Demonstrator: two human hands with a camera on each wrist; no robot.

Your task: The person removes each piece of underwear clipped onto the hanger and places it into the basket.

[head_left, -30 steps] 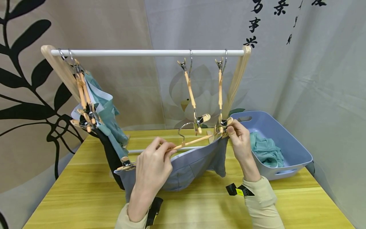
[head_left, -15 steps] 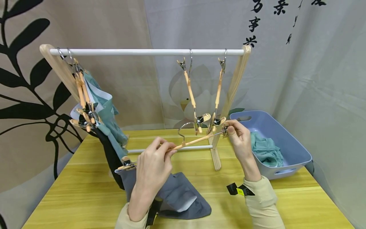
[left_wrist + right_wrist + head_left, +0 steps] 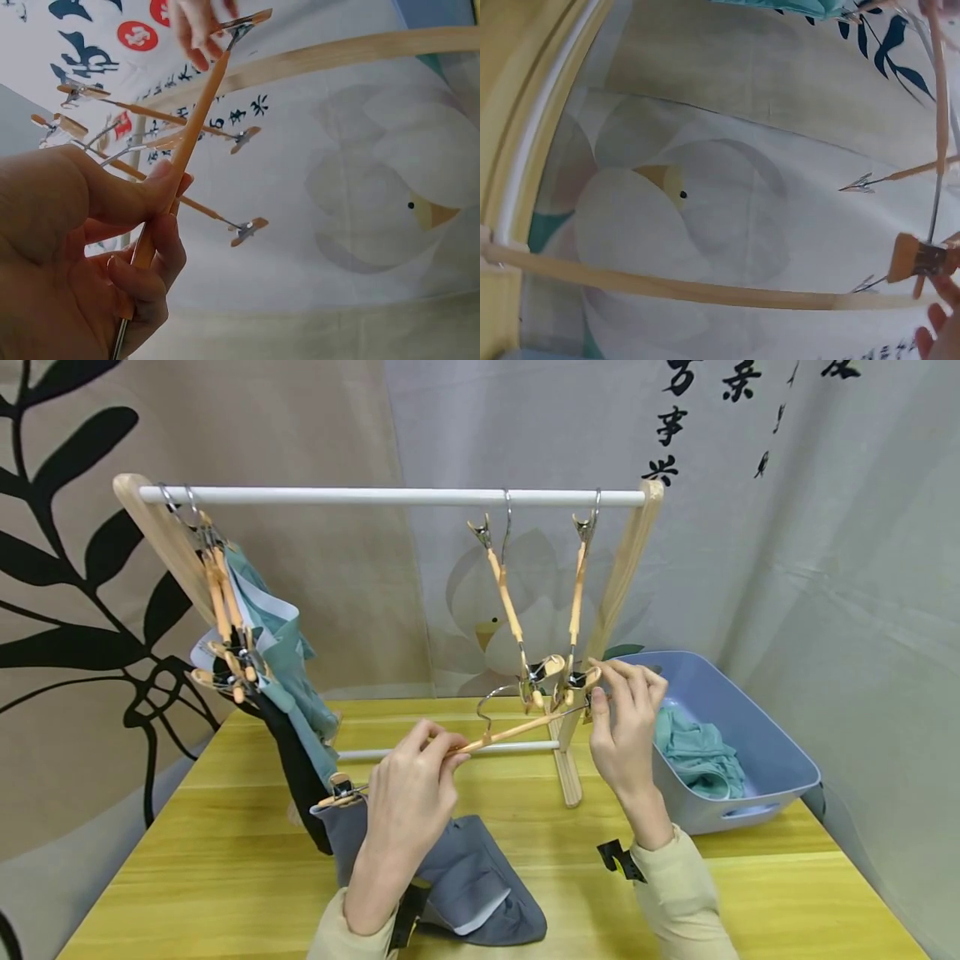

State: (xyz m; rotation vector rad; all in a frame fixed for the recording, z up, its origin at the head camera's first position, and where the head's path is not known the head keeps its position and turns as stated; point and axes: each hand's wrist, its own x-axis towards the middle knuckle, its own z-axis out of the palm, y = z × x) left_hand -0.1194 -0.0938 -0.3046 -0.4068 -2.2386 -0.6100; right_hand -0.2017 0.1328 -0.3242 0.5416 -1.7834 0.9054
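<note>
My left hand pinches the bar of a wooden clip hanger between thumb and fingers; the left wrist view shows this grip on the hanger bar closely. A grey-blue garment hangs from the hanger's left clip, partly hidden behind my left hand, its loose end lying on the table. At the hanger's right end, my right hand has its fingers extended beside the right clip, which carries no cloth.
A rack with a white rail stands behind. Teal and black garments hang at its left; two bare clip hangers hang at its right. A blue basket with a teal garment stands on the wooden table.
The garment's right end came out of the right clip and dropped to the table. My right hand's fingers have since straightened from their pinch on that clip. The left hand keeps its grip.
</note>
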